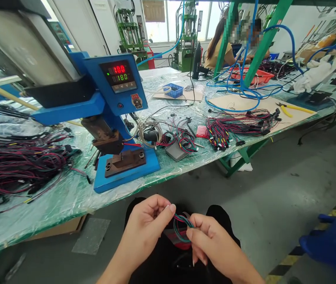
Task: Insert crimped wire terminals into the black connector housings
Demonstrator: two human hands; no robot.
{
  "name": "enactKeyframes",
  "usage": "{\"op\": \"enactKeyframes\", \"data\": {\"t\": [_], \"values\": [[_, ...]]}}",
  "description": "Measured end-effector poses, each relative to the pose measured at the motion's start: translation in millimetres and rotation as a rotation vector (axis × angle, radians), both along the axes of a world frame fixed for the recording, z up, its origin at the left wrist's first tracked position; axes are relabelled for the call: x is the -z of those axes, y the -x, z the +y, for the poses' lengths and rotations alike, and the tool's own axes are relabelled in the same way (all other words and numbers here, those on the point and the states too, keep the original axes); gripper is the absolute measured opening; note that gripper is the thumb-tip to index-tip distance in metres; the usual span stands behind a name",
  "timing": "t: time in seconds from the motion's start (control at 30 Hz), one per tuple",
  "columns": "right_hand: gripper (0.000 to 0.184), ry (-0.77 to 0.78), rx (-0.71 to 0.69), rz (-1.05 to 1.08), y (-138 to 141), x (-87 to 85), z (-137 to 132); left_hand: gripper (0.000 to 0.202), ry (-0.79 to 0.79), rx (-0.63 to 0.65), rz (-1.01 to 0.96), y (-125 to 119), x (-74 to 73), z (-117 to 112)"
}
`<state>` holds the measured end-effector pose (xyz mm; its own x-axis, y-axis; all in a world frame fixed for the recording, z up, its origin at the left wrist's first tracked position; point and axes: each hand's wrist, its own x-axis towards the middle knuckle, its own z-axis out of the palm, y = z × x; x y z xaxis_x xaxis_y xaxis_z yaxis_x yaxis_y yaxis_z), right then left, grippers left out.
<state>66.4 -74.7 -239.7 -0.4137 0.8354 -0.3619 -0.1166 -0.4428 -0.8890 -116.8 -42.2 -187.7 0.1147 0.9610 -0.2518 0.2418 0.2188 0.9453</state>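
Above my lap, both hands grip one thin wire harness (180,233), its green, red and dark wires bent into a loop. My left hand (148,225) pinches one side between thumb and fingertips. On the other side, my right hand (208,236) closes its thumb and fingers round the wires. The harness ends are mostly hidden by my fingers. In front of my hands, on the bench, stands a blue heat press (126,167) with a lit display (119,75) reading 180 in green.
A tangled pile of wire harnesses (23,169) covers the bench's left. Coiled harnesses (185,140) and a bundle (230,128) lie right of the press. Yellow-handled pliers (286,110) rest on cardboard. A blue basket (174,90) sits behind. People (219,51) sit at the far side.
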Motion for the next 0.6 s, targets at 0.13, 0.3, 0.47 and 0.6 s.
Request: {"op": "enactKeyframes", "data": {"t": [0.13, 0.3, 0.47, 0.6], "values": [[0.035, 0.016, 0.215, 0.27, 0.5, 1.1, -1.7, 0.031, 0.012, 0.015, -0.092, -11.3, -6.5, 6.8], [0.032, 0.011, 0.554, 0.313, -12.8, -19.0, -3.9, 0.04, -0.041, -0.02, -0.254, -10.4, -15.0, 7.4], [0.021, 0.01, 0.695, 0.409, -38.0, -43.8, -2.2, 0.035, 0.153, 0.026, -0.31, 4.7, 17.9, -22.7], [0.016, 0.019, 0.764, 0.547, -44.5, -55.5, -3.1, 0.045, 0.703, 0.098, -0.594, -19.5, 71.7, -54.7]]}}
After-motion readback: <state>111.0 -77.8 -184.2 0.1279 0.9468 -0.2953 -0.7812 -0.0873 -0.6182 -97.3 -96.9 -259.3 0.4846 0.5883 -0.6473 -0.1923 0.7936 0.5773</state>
